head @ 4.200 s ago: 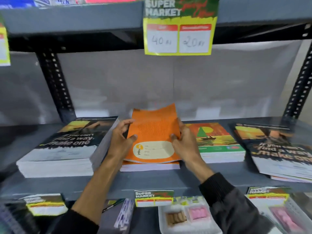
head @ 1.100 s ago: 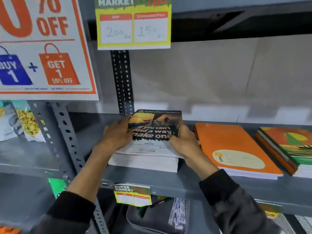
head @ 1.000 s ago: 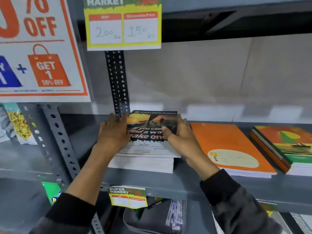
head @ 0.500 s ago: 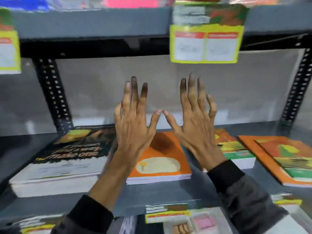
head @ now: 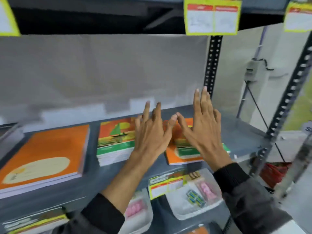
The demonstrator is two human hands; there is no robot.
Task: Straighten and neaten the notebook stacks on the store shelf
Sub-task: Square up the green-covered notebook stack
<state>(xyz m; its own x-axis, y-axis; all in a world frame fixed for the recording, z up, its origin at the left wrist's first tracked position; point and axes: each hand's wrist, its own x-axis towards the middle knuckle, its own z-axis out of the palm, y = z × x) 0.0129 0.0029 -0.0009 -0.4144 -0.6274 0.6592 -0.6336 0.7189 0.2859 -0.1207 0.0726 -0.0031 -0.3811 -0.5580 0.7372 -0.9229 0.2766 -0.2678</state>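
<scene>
On the grey shelf (head: 243, 132) lie three notebook stacks. A plain orange stack (head: 45, 154) is at the left. A stack with a green and orange sailboat cover (head: 114, 141) sits in the middle. At the right an orange stack (head: 184, 157) carries a smaller green-covered notebook askew on top. My left hand (head: 152, 135) hovers open between the middle and right stacks. My right hand (head: 202, 125) is open above the right stack, fingers spread. Neither hand holds anything.
Yellow price tags (head: 212, 16) hang from the shelf above. A black perforated upright (head: 212, 65) stands behind the right stack and a grey one (head: 290, 92) at the far right. Below, white trays (head: 194, 200) hold small pink and blue items.
My view has swung right: the dark-covered stack has left the frame and the right orange stack has come under my hands. Both open hands dropped lower, toward the shelf.
</scene>
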